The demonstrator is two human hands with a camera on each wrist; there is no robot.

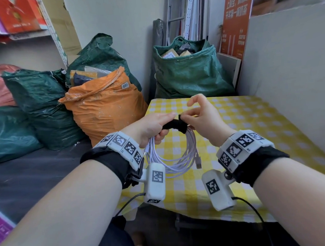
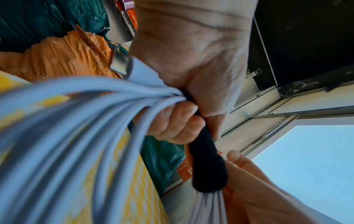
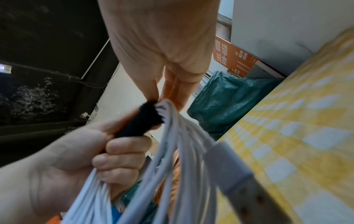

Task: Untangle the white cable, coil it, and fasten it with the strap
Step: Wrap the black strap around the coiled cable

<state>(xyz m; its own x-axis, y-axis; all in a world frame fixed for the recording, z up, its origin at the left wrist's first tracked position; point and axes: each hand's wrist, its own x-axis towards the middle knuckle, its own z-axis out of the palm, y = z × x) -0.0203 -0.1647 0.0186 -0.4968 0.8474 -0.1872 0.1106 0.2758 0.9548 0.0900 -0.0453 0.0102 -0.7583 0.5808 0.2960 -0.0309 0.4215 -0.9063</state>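
Note:
The white cable point(image 1: 171, 156) hangs in a round coil of several loops above the yellow-checked table point(image 1: 252, 129). A black strap point(image 1: 174, 125) is wrapped round the top of the coil. My left hand point(image 1: 152, 127) grips the bundled loops and the strap's left part. My right hand point(image 1: 197, 115) pinches the strap's right end between thumb and finger, its other fingers raised. In the left wrist view my curled fingers point(image 2: 180, 121) hold the cable point(image 2: 86, 121) and the strap point(image 2: 206, 163). In the right wrist view the strap point(image 3: 141, 121) sits against the loops point(image 3: 172, 144); a USB plug point(image 3: 249, 184) hangs close.
An orange sack point(image 1: 104, 107) and several green sacks point(image 1: 189, 70) stand on the floor left of and behind the table. A grey board point(image 1: 290, 56) leans along the table's right side. An orange sign point(image 1: 235, 21) stands at the back.

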